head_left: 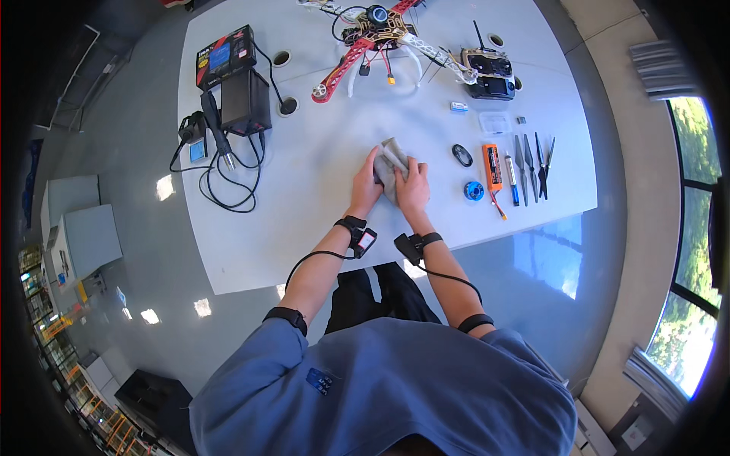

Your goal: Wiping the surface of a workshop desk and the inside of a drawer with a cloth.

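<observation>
A crumpled grey cloth (391, 158) is bunched between my two hands above the near middle of the white table (319, 205). My left hand (366, 184) is closed around its left side. On the other side my right hand (411, 186) grips it, fingers curled over the folds. Whether anything is wrapped inside the cloth, I cannot tell. Beyond the hands stands a quadcopter drone (380, 34) with red and white arms and dangling wires.
Right of my hands lie a black cable coil (461, 155), a blue spool (473, 190), an orange battery (493, 167), a blue-and-white pen-like tool (512, 178) and several propellers (529, 167). A remote controller (489, 74) sits behind. At left are a soldering iron (217, 129), black box (245, 102) and printed carton (226, 57).
</observation>
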Demonstrator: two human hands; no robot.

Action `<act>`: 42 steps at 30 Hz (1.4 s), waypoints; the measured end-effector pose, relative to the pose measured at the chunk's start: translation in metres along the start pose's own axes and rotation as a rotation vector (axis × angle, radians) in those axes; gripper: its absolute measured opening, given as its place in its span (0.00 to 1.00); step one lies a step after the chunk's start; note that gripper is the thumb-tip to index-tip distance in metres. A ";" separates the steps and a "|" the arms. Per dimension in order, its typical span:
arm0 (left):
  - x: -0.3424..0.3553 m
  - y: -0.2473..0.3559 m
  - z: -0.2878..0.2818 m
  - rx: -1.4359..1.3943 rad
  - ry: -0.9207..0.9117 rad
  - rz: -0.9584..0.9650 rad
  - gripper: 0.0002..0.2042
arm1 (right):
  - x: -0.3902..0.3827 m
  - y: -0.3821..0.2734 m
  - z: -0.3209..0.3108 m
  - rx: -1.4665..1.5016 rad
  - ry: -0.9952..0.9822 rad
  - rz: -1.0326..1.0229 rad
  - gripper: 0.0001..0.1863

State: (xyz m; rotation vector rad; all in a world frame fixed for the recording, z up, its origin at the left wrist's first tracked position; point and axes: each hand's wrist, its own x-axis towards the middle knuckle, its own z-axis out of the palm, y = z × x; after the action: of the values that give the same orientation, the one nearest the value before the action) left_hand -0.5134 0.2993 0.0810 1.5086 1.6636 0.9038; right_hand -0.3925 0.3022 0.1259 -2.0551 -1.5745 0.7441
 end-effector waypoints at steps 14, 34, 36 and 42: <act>-0.002 -0.004 -0.019 -0.750 -0.151 -0.640 0.23 | -0.007 0.054 -0.023 0.203 0.206 0.043 0.20; 0.011 0.002 -0.033 -1.363 -0.088 -1.080 0.19 | 0.048 0.008 0.020 -0.137 -0.059 -0.148 0.17; 0.012 0.007 -0.035 -1.405 -0.072 -1.079 0.21 | 0.055 0.009 0.016 -0.162 -0.081 -0.131 0.18; 0.005 0.015 -0.037 -1.304 -0.063 -0.941 0.22 | 0.060 0.028 0.011 -0.063 -0.102 -0.051 0.23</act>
State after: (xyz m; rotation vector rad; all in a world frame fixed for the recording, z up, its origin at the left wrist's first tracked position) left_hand -0.5380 0.3036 0.1128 -0.1372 1.0441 0.9888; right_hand -0.3665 0.3535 0.0907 -2.0425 -1.7203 0.8016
